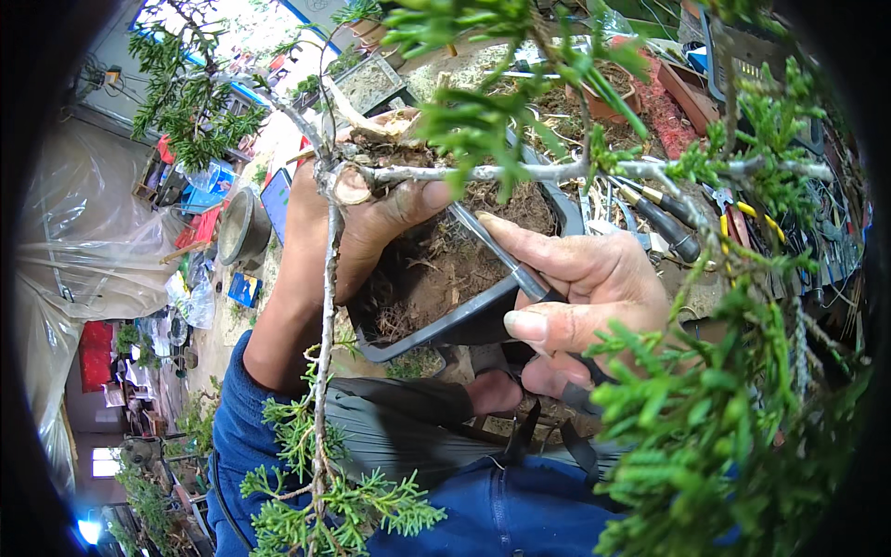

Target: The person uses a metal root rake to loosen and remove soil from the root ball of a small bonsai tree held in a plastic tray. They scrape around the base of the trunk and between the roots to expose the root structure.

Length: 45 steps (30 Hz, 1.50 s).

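A juniper tree with a pale cut stub (352, 185) and thin bare branches (501, 174) rises from brown soil (464, 255) in a black plastic pot (436, 322). My left hand (376, 227) is closed round the trunk just below the stub, its thumb pointing right; most of its fingers are hidden. In my right hand (594, 288) is a slim metal-shafted hand tool (497, 243), pinched between thumb and fingers. Its tip lies close to my left thumb, and its exact kind does not show. Green foliage (705, 427) partly covers my right wrist.
On the work table at right lie dark-handled tools (666, 223) and yellow-handled pliers (763, 221). A terracotta-coloured planter (687, 97) stands behind. At left are a round grey pot (243, 226) and a plastic sheet (102, 223). Leafy branches (353, 511) hang close to my arms.
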Tool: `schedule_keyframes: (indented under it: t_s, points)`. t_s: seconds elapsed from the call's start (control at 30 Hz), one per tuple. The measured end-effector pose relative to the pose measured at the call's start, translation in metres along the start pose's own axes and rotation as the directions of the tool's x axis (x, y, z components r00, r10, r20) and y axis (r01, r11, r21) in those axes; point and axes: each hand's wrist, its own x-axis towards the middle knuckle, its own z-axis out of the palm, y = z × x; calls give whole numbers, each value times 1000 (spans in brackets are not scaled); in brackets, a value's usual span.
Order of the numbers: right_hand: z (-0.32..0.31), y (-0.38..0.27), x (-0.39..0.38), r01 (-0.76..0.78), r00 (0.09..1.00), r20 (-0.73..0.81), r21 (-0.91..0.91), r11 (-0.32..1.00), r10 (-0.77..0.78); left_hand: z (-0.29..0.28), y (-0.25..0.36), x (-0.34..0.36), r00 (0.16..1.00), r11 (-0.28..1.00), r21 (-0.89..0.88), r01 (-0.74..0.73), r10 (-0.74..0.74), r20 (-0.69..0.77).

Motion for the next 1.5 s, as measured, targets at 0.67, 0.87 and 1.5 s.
schedule_keyframes:
  t_s: [0.67,0.87,1.5]
  points:
    - [16,14,-23,9,995,-99,-65,998,-16,-28,-29,-1,949,921,-351,170,-57,311]
    - [28,27,-22,70,993,-90,-72,995,-76,-18,-19,-6,977,896,-418,151,-70,202]
    - [19,40,-10,116,988,96,47,992,-120,-31,-14,8,901,928,-366,-65,212,377]
